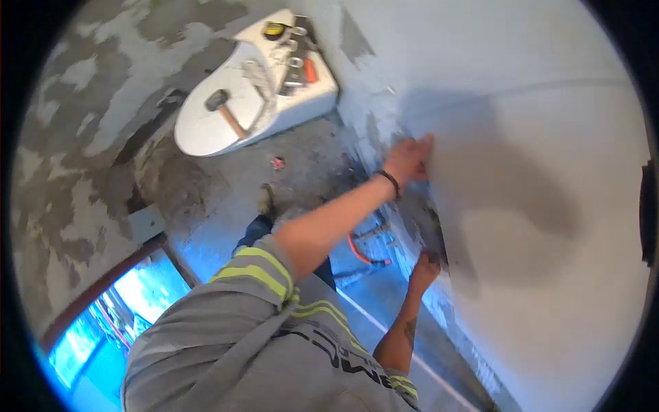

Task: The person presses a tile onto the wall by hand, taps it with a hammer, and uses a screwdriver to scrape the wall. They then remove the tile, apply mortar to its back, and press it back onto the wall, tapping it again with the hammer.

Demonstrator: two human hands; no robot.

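The view is steeply tilted and looks down over the person's grey shirt (pixel 274 336) with its yellow-green sleeve stripes. One hand (pixel 424 266), which reads as the right hand, is nearest: its forearm rises from the lower middle of the frame, and the hand rests against the lower edge of the white wall panel (pixel 549 226), fingers bent over the dark gap beside that edge. How far the fingers are spread cannot be told, and no tool shows in it. The other hand (pixel 410 159), taken as the left hand, is extended farther out, with a dark wristband (pixel 389 182) on the wrist. Its palm lies flat against the panel at its edge, fingers together and nearly straight, gripping nothing. The panel fills the right half of the frame and stands against the rough grey wall. Between the two arms, orange and grey pipes (pixel 364 250) lie on the floor near the wall base. A small red scrap (pixel 277 163) lies on the concrete floor (pixel 226 185) beyond. Farthest off, a white fixture (pixel 213 127) serves as a tray: a hammer (pixel 225 112) lies on its near end, and a yellow tape measure (pixel 274 29), metal fittings and an orange tool (pixel 310 70) lie on its far end.
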